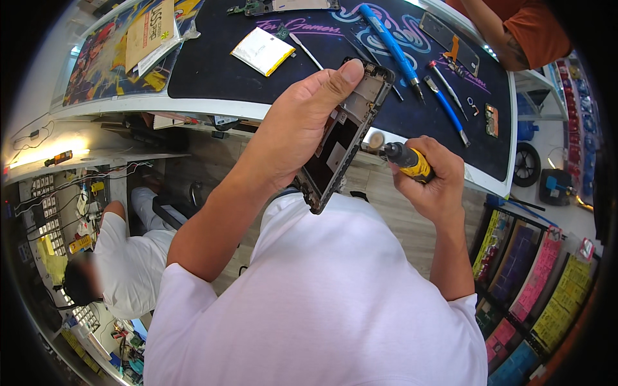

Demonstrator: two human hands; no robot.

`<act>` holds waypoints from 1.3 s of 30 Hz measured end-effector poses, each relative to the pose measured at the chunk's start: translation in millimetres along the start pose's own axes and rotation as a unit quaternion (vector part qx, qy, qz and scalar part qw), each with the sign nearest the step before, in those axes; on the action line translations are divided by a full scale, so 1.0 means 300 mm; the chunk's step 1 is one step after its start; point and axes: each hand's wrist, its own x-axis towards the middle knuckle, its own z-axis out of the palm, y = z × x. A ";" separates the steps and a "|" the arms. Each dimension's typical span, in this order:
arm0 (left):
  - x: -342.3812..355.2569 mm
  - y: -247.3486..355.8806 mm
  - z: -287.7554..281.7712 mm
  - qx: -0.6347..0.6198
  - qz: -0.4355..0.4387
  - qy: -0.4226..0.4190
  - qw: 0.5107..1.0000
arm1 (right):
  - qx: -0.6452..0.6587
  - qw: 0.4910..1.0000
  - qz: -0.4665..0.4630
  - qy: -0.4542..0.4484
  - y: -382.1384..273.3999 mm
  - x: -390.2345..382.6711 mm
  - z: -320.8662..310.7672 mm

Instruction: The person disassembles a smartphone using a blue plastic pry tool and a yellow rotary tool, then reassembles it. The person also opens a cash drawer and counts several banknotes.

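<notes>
My left hand (293,119) grips an opened phone frame (368,96) by its edge, thumb on the inner face near the top corner. The frame tilts in the air before my chest, its bare metal inside showing. In my right hand (441,177) is a yellow and black rotary tool (415,164), fingers wrapped round its body. Its small round tip (376,139) points left toward the frame, with a narrow gap between them. A silver and yellow phone battery (262,51) lies on the black desk mat (212,64) beyond my left hand.
On the mat lie a thick blue pen-shaped tool (389,42), a blue-handled blade tool (447,110), a screwdriver (450,87) and phone parts (492,120). A paper envelope (151,35) rests at far left. One person (138,270) sits at left; another's arm (502,38) reaches in at far right.
</notes>
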 end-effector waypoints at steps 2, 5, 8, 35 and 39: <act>-0.003 -0.001 0.001 0.001 -0.002 0.003 1.000 | 0.000 1.000 0.001 -0.003 0.002 0.001 0.004; -0.002 -0.007 0.010 -0.005 -0.004 0.012 1.000 | 0.000 1.000 0.004 0.000 0.004 0.001 0.008; -0.002 -0.008 0.018 -0.016 -0.003 0.013 1.000 | -0.001 1.000 0.004 -0.002 0.002 0.003 0.009; 0.001 -0.014 0.006 0.017 -0.009 -0.016 1.000 | -0.006 0.999 -0.006 0.034 -0.012 0.004 0.004; 0.003 -0.014 0.009 0.019 -0.010 -0.013 1.000 | -0.003 0.999 -0.013 0.048 -0.006 0.007 0.003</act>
